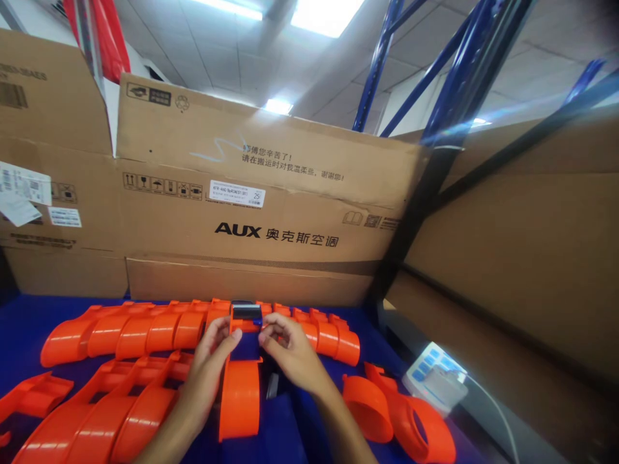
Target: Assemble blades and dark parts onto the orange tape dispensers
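An orange tape dispenser [240, 398] stands upright before me, its round hub toward me. At its far end are a black roller and a serrated strip [246, 311]. My left hand [211, 351] is closed on the dispenser's left side, thumb against the frame. At the right edge of that end, my right hand [289, 351] is closed in a pinch, fingertips touching the dispenser beside a small dark blue piece [258, 321]. Whether a small part lies between those fingertips is hidden.
Orange dispensers stand in a back row [164, 332] and a front-left row [104, 419]. Several orange pieces [367, 407] lie at the right, near a white power strip [434, 377] with a cable. Cardboard [271, 219] walls the back; a dark rack post [411, 212] rises right.
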Demonstrator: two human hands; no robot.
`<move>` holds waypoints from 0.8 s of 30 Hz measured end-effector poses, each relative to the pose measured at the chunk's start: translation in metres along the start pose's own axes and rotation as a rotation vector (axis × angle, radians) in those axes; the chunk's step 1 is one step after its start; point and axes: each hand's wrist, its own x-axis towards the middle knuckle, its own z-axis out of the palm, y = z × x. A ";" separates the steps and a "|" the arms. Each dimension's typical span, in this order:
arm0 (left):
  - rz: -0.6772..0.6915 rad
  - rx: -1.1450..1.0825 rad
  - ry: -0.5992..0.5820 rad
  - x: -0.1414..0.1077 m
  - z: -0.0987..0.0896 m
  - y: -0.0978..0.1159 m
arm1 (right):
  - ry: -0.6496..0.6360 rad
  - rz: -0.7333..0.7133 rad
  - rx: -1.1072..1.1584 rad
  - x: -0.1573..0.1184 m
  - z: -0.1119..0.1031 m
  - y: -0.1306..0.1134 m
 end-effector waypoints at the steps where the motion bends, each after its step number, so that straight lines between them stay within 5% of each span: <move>1: 0.021 0.007 -0.031 0.000 0.000 -0.001 | 0.004 0.011 0.006 -0.002 0.002 0.002; 13: 0.108 0.119 -0.125 0.007 -0.007 -0.004 | -0.112 0.052 -0.010 -0.012 0.011 -0.003; 24: 0.084 0.106 -0.135 -0.001 -0.001 0.005 | 0.007 0.145 -0.026 -0.012 0.015 0.011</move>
